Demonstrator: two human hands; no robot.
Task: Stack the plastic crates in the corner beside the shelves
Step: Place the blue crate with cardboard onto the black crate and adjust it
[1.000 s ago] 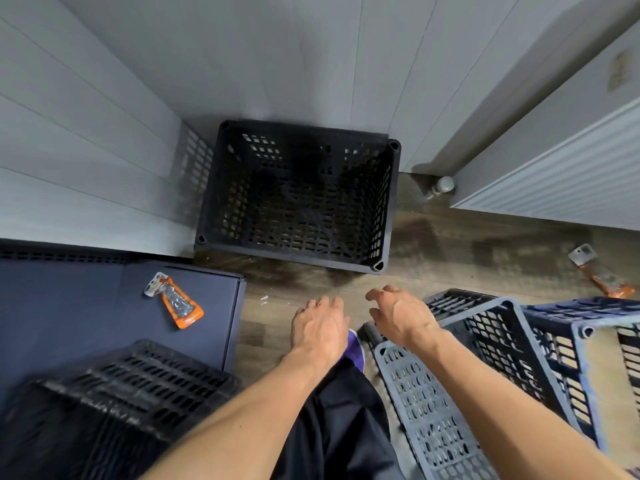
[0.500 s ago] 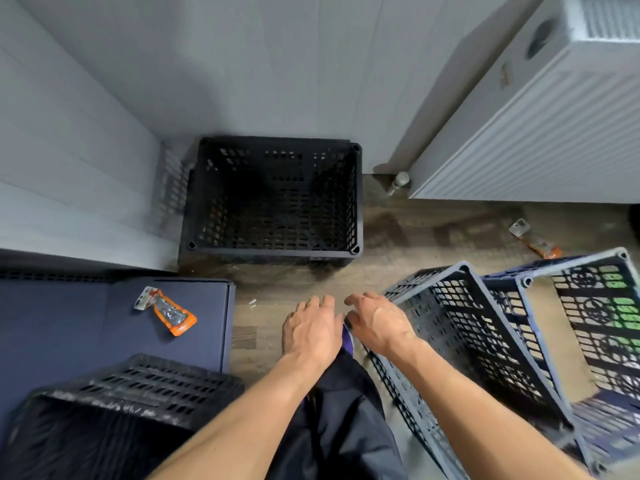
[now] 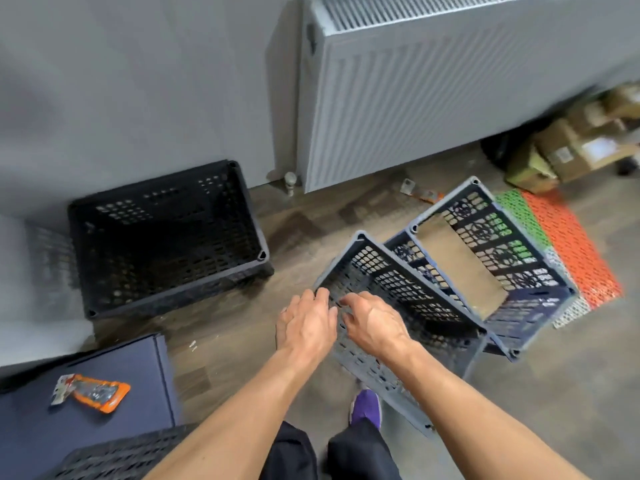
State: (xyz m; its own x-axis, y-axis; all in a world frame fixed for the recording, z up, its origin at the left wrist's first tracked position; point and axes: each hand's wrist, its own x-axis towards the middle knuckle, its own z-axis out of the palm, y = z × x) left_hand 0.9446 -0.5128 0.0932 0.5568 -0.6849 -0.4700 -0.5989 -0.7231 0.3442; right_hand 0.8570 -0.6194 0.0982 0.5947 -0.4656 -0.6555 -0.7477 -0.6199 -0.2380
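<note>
Together, the left hand [image 3: 306, 323] and right hand [image 3: 372, 325] were curled onto the near wall of the tilted grey perforated plastic crate [image 3: 391, 306]; beyond the left hand, a black plastic crate [image 3: 166, 233] was set in the corner.

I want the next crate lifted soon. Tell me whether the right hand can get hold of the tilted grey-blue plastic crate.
Probably yes: the right hand already lies on the near wall of the tilted grey-blue plastic crate, and nothing lies between them.
</note>
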